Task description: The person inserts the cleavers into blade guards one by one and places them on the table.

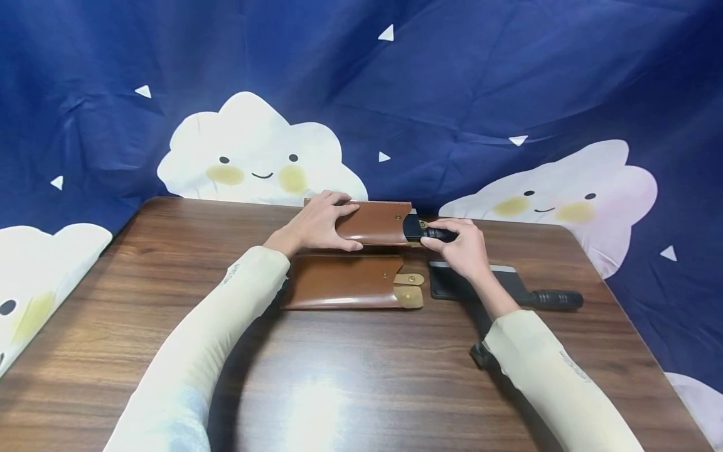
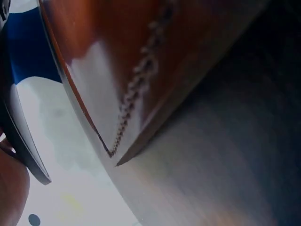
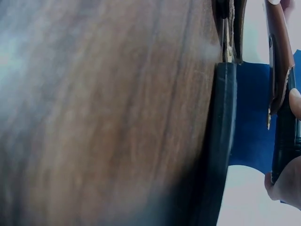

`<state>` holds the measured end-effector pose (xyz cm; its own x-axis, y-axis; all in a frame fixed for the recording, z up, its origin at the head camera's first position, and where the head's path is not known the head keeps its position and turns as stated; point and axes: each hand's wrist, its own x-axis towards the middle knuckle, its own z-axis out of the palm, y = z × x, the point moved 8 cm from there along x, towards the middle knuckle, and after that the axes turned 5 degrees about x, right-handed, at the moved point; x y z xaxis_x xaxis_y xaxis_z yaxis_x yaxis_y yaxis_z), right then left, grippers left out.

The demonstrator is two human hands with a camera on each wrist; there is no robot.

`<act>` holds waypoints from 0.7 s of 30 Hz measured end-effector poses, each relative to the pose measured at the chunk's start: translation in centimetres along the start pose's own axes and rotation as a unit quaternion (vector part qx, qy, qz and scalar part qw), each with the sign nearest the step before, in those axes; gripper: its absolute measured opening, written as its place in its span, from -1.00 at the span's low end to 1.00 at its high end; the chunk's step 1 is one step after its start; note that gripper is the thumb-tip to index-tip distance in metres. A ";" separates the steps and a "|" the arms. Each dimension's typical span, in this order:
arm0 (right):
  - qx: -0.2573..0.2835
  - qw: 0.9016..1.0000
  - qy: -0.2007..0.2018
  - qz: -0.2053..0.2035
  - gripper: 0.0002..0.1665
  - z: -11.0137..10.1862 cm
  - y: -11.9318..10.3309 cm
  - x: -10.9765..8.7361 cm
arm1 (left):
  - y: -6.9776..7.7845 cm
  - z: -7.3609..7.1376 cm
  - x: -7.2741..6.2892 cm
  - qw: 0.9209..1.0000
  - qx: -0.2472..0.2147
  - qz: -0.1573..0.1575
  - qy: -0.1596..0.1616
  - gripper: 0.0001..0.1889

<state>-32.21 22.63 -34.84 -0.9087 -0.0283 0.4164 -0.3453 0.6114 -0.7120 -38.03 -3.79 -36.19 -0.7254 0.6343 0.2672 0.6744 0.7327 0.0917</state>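
Along the far edge of the table (image 1: 169, 301), a brown sheath (image 1: 375, 224) is gripped by the left hand (image 1: 321, 223); lengthwise in line, a black knife (image 1: 413, 228), partly inside the sheath's right end, is pinched at its handle (image 1: 443, 235) by the right hand (image 1: 465, 247).

A person's left arm (image 1: 226, 320) and right arm (image 1: 556, 370), in pale sleeves (image 1: 260, 267), reach forward; the left grip (image 1: 322, 223) spreads wide, thumb (image 1: 347, 244) set apart from the fingers (image 1: 344, 209), while the right grip (image 1: 464, 246) pinches between thumb and fingers.
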 end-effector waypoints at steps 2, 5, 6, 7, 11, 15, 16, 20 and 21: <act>0.004 1.000 -0.001 0.002 -0.65 0.2 0.2 0.2 | -0.1 0.0 0.0 1.000 -0.001 0.001 -0.003 0.03; 0.008 1.000 -0.004 0.002 -0.65 0.5 0.3 0.4 | -0.1 -0.2 0.0 1.000 -0.006 0.005 -0.004 0.02; 0.009 1.000 -0.007 0.001 -0.65 0.6 0.4 0.5 | -0.1 -0.2 -0.1 1.000 -0.008 0.006 -0.004 0.02; 0.009 1.000 -0.010 0.001 -0.65 0.6 0.5 0.6 | -0.1 -0.3 -0.1 1.000 -0.010 0.007 -0.004 0.02; 0.005 1.000 -0.021 0.011 -0.64 1.0 0.8 0.8 | 0.0 -0.2 0.1 1.000 -0.015 0.008 -0.012 0.02; 0.002 0.999 -0.031 0.036 -0.62 1.5 1.5 1.0 | -0.2 0.6 0.3 0.999 -0.013 0.010 -0.033 0.02; 0.003 0.999 -0.034 0.041 -0.61 1.6 1.7 1.1 | -0.2 0.8 0.3 0.999 -0.012 0.010 -0.040 0.03; 0.006 0.998 -0.044 0.050 -0.60 2.2 1.9 1.2 | -0.7 1.6 0.3 0.998 -0.008 0.005 -0.060 0.02; 0.008 0.998 -0.046 0.051 -0.59 2.3 2.0 1.2 | -0.8 1.7 0.3 0.998 -0.007 0.003 -0.063 0.02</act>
<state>-34.57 22.00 -37.02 -0.9564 -0.0394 0.2893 -0.2538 0.6018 -0.7573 -39.05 -3.74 -37.84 -0.7317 0.6661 0.1450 0.6807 0.7250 0.1047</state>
